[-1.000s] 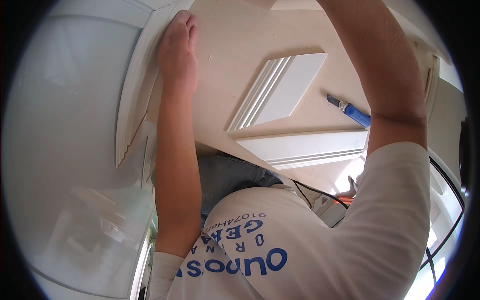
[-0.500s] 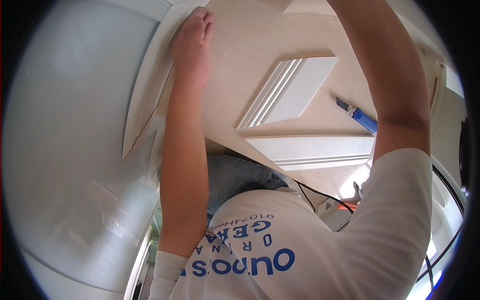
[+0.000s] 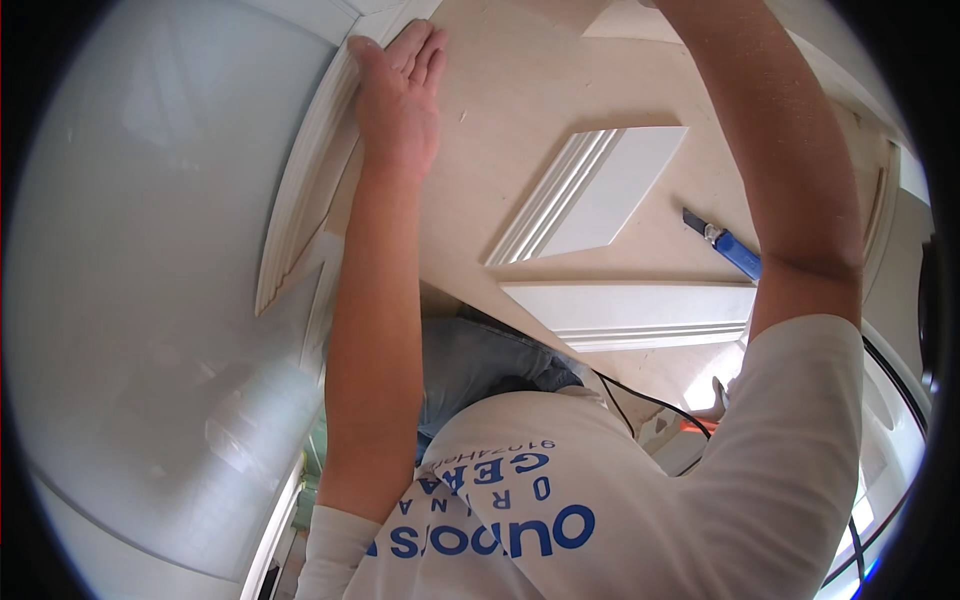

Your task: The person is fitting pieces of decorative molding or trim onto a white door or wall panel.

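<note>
The long white moulding strip with a ridged face (image 3: 305, 200) runs along the left side of the beige board (image 3: 470, 175), bordering a glossy pale-grey panel (image 3: 160, 250); its slant-cut near end points toward the person's body. Closest in is the person's white shirt with blue lettering (image 3: 580, 450). Just beyond, a flat white length with grooved trim (image 3: 630, 308) lies crosswise. Past that, a utility knife with a blue handle (image 3: 735, 252) rests beside the right forearm (image 3: 800, 160), and a white parallelogram offcut with ridges (image 3: 600, 190) sits between the two arms. Farther out, the left hand (image 3: 398, 110) is open, palm up, over the strip's far part, seemingly touching it, though the angle makes contact hard to confirm. The right hand lies past the upper edge, so its grip cannot be told.
</note>
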Demonstrator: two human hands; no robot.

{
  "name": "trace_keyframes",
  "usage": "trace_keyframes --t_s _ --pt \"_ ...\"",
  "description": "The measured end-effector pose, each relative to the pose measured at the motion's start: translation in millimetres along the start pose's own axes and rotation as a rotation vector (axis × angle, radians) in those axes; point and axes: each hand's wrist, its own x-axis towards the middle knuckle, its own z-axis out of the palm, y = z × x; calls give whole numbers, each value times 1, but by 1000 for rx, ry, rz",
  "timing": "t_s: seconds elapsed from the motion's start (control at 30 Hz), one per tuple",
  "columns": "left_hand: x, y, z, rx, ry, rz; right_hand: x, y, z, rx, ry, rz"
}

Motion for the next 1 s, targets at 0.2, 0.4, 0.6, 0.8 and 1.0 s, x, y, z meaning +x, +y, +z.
trace_keyframes --t_s 0.2,0.4,0.6,0.8,1.0 --pt "0 2 1 3 -12 -18 -4 6 -9 89 -145 77" --pt "-1 5 4 21 10 -18 -5 -2 -13 19 -128 47" --pt "1 1 3 16 35 1 1 -6 -15 5 -219 168" --pt "-5 2 -10 707 -63 128 2 -9 -13 29 -192 224" --pt "-117 52 -40 1491 180 510 5 -14 -16 95 -221 291"
